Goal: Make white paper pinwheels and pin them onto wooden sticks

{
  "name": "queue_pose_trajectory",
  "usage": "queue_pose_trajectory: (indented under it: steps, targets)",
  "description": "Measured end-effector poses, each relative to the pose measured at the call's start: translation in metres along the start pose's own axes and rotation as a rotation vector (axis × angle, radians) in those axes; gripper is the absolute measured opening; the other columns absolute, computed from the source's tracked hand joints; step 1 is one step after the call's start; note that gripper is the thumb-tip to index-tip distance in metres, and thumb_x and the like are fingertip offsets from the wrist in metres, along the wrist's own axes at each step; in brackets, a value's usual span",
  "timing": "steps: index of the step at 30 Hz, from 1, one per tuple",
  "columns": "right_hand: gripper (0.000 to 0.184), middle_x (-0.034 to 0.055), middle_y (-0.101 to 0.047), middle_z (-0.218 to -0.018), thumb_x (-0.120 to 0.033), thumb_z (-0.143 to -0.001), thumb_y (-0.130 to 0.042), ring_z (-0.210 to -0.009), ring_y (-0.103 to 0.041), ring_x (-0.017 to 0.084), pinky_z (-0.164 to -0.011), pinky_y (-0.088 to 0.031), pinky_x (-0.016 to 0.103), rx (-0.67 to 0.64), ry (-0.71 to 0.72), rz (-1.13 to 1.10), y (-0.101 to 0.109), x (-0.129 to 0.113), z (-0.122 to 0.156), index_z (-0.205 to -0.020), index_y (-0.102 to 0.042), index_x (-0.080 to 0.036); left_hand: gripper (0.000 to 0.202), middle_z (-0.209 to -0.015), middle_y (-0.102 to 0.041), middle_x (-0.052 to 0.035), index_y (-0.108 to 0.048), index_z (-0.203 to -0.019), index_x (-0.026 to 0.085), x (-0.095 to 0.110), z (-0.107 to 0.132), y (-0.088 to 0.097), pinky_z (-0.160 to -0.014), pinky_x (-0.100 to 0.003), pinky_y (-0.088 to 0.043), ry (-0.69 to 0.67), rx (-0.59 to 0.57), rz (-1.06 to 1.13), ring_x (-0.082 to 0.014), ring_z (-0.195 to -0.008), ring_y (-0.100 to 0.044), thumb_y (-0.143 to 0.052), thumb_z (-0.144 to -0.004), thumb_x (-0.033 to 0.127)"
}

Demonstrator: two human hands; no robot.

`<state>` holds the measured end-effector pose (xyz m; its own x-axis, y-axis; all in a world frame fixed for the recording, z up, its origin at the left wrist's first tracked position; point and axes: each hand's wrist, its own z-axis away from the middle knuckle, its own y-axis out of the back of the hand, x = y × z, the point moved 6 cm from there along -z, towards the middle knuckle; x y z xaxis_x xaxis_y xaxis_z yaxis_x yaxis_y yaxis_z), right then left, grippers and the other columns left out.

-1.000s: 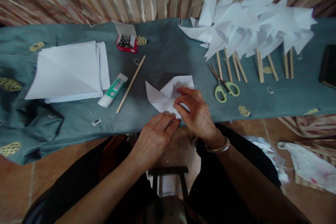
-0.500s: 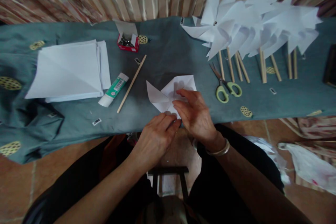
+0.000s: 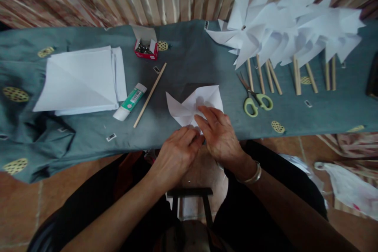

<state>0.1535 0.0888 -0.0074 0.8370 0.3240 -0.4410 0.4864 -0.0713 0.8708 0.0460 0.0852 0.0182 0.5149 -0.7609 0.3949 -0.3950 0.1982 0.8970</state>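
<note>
A partly folded white paper pinwheel (image 3: 189, 104) lies at the table's front edge, one blade curled up at its left. My left hand (image 3: 178, 147) grips its near edge, fingers bent and pressed together. Over the paper's right side rests my right hand (image 3: 220, 136), its fingers stretched out and touching the sheet; a bracelet circles that wrist. The part of the paper beneath my fingers is hidden. Left of the paper lie a wooden stick (image 3: 150, 95) and a green and white glue stick (image 3: 130, 102). Green-handled scissors (image 3: 254, 100) lie to the right.
Stacked white paper sheets (image 3: 79, 78) lie on the left. A small open red box (image 3: 147, 50) of metal pins stands near the back. Several finished paper pinwheels (image 3: 274, 27) on sticks are heaped at the back right. A patterned green cloth (image 3: 189, 63) covers the table.
My right hand's fingers have flattened and lowered onto the paper, where they were more raised and curved. My left hand stays in place. The whole view has shifted slightly.
</note>
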Motion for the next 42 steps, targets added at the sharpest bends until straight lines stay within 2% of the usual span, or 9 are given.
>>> queue_pose_trajectory:
  steps: [4, 12, 15, 19, 23, 28, 33, 37, 42]
  targets:
    - [0.031, 0.0024, -0.057, -0.134, -0.016, -0.093, -0.043, -0.125, -0.049, 0.028, -0.098, -0.045, 0.047, 0.008, -0.022, -0.072, 0.003, -0.002, -0.008, -0.113, -0.058, -0.034, 0.019, -0.091, -0.063, -0.0080, -0.064, -0.096, 0.011, 0.000, -0.001, -0.001, -0.073, -0.033, -0.056, 0.002, -0.011, -0.009, -0.0197, -0.085, -0.057, -0.045, -0.096, 0.015]
    - [0.025, 0.0137, -0.055, -0.137, -0.016, -0.095, -0.038, -0.125, -0.048, 0.031, -0.093, -0.047, 0.049, 0.038, 0.081, 0.112, 0.004, -0.006, -0.010, -0.109, -0.058, -0.022, 0.020, -0.092, -0.063, -0.0081, -0.064, -0.095, 0.012, -0.002, -0.002, -0.003, -0.071, -0.033, -0.054, 0.025, -0.057, -0.015, -0.0199, -0.084, -0.057, -0.045, -0.096, 0.015]
    - [0.024, 0.0119, -0.054, -0.138, -0.017, -0.095, -0.041, -0.126, -0.049, 0.031, -0.095, -0.047, 0.049, 0.063, 0.072, 0.106, 0.003, -0.003, -0.007, -0.111, -0.058, -0.022, 0.019, -0.090, -0.063, -0.0082, -0.064, -0.094, 0.012, -0.002, -0.003, -0.004, -0.072, -0.033, -0.055, 0.023, -0.044, -0.020, -0.0205, -0.085, -0.058, -0.046, -0.095, 0.014]
    - [0.033, 0.0070, -0.052, -0.142, -0.017, -0.095, -0.042, -0.130, -0.047, 0.031, -0.100, -0.044, 0.050, 0.070, 0.030, 0.015, -0.002, 0.001, 0.000, -0.123, -0.055, -0.029, 0.020, -0.090, -0.063, -0.0083, -0.066, -0.094, 0.011, -0.002, -0.004, -0.004, -0.074, -0.034, -0.055, 0.008, -0.003, -0.018, -0.0209, -0.086, -0.059, -0.046, -0.094, 0.014]
    - [0.040, 0.0071, -0.049, -0.145, -0.018, -0.094, -0.042, -0.133, -0.045, 0.032, -0.103, -0.043, 0.053, 0.065, 0.033, -0.024, -0.004, 0.003, 0.006, -0.131, -0.050, -0.031, 0.022, -0.087, -0.063, -0.0085, -0.066, -0.089, 0.010, -0.002, -0.004, -0.003, -0.071, -0.033, -0.055, 0.006, 0.025, -0.025, -0.0208, -0.083, -0.059, -0.045, -0.095, 0.014]
    - [0.039, 0.0090, -0.053, -0.140, -0.015, -0.093, -0.039, -0.131, -0.048, 0.030, -0.106, -0.045, 0.052, 0.115, -0.020, -0.113, 0.006, 0.006, 0.007, -0.125, -0.057, -0.026, 0.021, -0.096, -0.065, -0.0097, -0.067, -0.097, 0.010, 0.000, -0.002, -0.002, -0.074, -0.034, -0.055, 0.019, 0.012, -0.011, -0.0209, -0.089, -0.059, -0.046, -0.096, 0.015]
    - [0.035, 0.0099, -0.061, -0.130, -0.015, -0.093, -0.038, -0.123, -0.056, 0.024, -0.105, -0.048, 0.046, 0.160, -0.066, -0.249, 0.020, 0.012, -0.001, -0.118, -0.062, -0.022, 0.019, -0.098, -0.065, -0.0106, -0.066, -0.100, 0.009, 0.001, 0.000, -0.002, -0.075, -0.035, -0.056, 0.025, 0.017, -0.027, -0.0222, -0.089, -0.059, -0.049, -0.094, 0.014]
    - [0.037, 0.0105, -0.062, -0.131, -0.017, -0.094, -0.038, -0.123, -0.056, 0.025, -0.106, -0.046, 0.049, 0.236, -0.126, -0.187, 0.035, 0.025, -0.014, -0.123, -0.061, -0.021, 0.018, -0.100, -0.066, -0.0104, -0.067, -0.100, 0.010, 0.001, -0.001, -0.004, -0.077, -0.036, -0.056, 0.025, 0.027, -0.036, -0.0225, -0.090, -0.060, -0.051, -0.094, 0.015]
    - [0.045, 0.0164, -0.052, -0.144, -0.021, -0.096, -0.039, -0.137, -0.044, 0.030, -0.112, -0.038, 0.050, 0.135, -0.147, -0.031, 0.035, 0.044, -0.038, -0.139, -0.049, -0.013, 0.020, -0.100, -0.067, -0.0095, -0.067, -0.101, 0.012, 0.000, -0.003, -0.002, -0.079, -0.035, -0.056, 0.030, 0.057, -0.055, -0.0210, -0.090, -0.061, -0.048, -0.095, 0.015]
